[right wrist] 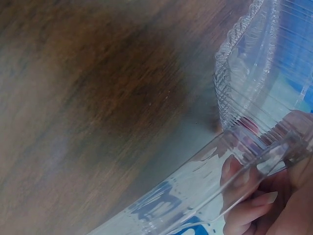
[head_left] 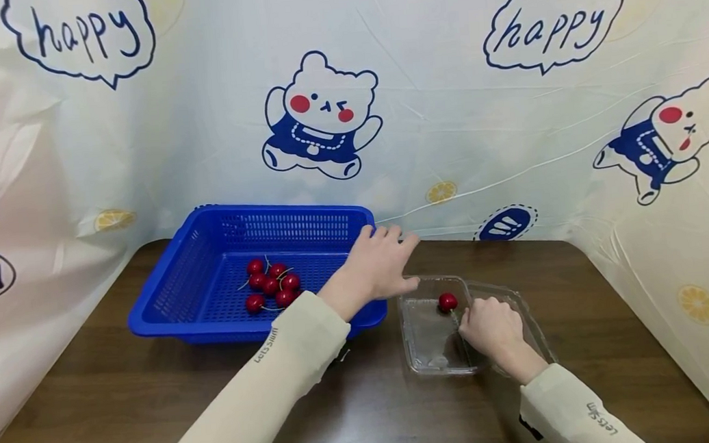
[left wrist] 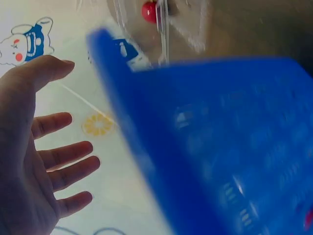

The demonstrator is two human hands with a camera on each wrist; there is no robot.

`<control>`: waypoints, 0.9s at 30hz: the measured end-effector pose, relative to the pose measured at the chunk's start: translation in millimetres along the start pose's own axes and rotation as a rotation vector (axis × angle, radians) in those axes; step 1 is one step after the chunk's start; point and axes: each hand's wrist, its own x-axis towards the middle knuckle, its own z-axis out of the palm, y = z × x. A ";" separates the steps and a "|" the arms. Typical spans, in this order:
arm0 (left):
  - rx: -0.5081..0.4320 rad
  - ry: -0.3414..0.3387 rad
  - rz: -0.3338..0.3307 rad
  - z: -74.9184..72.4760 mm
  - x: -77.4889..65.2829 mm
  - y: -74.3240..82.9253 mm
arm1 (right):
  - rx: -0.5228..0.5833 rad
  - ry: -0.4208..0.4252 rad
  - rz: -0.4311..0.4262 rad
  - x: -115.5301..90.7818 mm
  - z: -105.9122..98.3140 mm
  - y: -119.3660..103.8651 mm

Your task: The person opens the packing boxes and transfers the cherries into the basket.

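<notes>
My left hand (head_left: 379,264) hangs over the right end of the blue plastic basket (head_left: 158,322), fingers spread and holding nothing. In the left wrist view, that hand (left wrist: 29,147) is beside the blurred basket rim (left wrist: 124,103). Several red cherries (head_left: 270,286) with stems lie together inside the basket. To its right is a clear plastic box (head_left: 426,360) with its lid (head_left: 530,315) folded out. One cherry (head_left: 448,302) lies in the box. My right hand (head_left: 494,328) grips the box near the lid side, with curled fingers (right wrist: 249,210) seen partly through the plastic.
Everything stands on a dark brown wooden table (head_left: 368,419). A pale cloth (head_left: 434,120) printed with bears and lemon slices hangs behind and at both sides, reaching the table's edges.
</notes>
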 end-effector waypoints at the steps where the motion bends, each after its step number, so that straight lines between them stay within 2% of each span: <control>1: 0.020 0.008 0.008 1.6 1.0 4.2 | -0.004 0.001 -0.001 0.1 0.0 0.2; 5: 0.071 0.053 0.022 9.4 5.1 20.7 | -0.012 0.003 -0.006 0.7 -0.7 1.2; 9: 0.080 0.081 0.057 20.9 8.9 35.1 | -0.006 0.008 -0.007 1.4 -0.3 1.6; 15: 0.102 0.046 0.105 42.0 11.1 52.0 | -0.001 0.017 -0.003 1.8 0.5 0.8; 22: 0.120 0.047 0.105 62.6 13.7 66.9 | 0.008 0.021 0.005 -1.4 0.5 -1.1; 27: 0.083 0.030 0.108 72.3 18.9 71.7 | 0.000 0.037 0.006 -1.7 0.4 -0.5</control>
